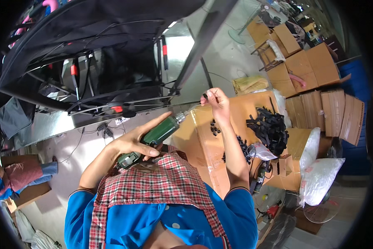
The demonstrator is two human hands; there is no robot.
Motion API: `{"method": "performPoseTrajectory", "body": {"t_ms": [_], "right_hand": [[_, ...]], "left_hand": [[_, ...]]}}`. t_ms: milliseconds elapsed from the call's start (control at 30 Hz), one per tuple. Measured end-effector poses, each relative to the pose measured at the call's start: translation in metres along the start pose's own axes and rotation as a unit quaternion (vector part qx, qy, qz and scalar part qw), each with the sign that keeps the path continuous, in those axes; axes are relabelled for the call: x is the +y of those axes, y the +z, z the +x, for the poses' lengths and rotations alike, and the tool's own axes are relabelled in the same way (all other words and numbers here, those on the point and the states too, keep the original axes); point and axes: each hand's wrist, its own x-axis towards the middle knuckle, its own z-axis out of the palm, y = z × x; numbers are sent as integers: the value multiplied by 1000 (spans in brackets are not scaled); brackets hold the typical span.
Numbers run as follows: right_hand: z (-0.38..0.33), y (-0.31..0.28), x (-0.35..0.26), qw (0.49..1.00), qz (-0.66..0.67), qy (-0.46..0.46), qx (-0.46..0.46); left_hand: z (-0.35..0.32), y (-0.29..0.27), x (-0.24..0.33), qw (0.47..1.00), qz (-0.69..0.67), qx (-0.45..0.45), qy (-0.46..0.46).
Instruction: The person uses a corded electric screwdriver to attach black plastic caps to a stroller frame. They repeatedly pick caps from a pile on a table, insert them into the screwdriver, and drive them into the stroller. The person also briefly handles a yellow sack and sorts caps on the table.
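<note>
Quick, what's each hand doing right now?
Left hand: holding a green power driver.
Right hand: pinching a small dark piece.

Drill (pixel 160 130), one: green body, silver chuck (pixel 180 117); held slanted, chuck toward two o'clock. Part (pixel 205 96), one: small, black; pinched beyond chuck, at two o'clock; shape unclear.

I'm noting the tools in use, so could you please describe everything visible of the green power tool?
The green power tool has a glossy, seemingly plastic body, a silvery metallic nose and a dark and grey lower end. The left hand grips it, slanted before the checked apron, nose toward the right hand.
</note>
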Motion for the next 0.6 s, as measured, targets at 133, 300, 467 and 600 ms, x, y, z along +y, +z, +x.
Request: {"method": "performPoseTrajectory", "body": {"t_ms": [133,300,467,600], "right_hand": [[-3,36,-25,989,116,21,-95],[-9,61,-29,980,157,66,-99],[-16,71,-35,975,174,111,-87],[-14,72,-48,979,146,109,-90]], "left_hand": [[-17,-6,10,996,76,-3,48],[-33,-24,10,995,76,-11,57],[-42,-31,14,995,90,-21,44],[-36,-41,6,986,133,-37,95]]}}
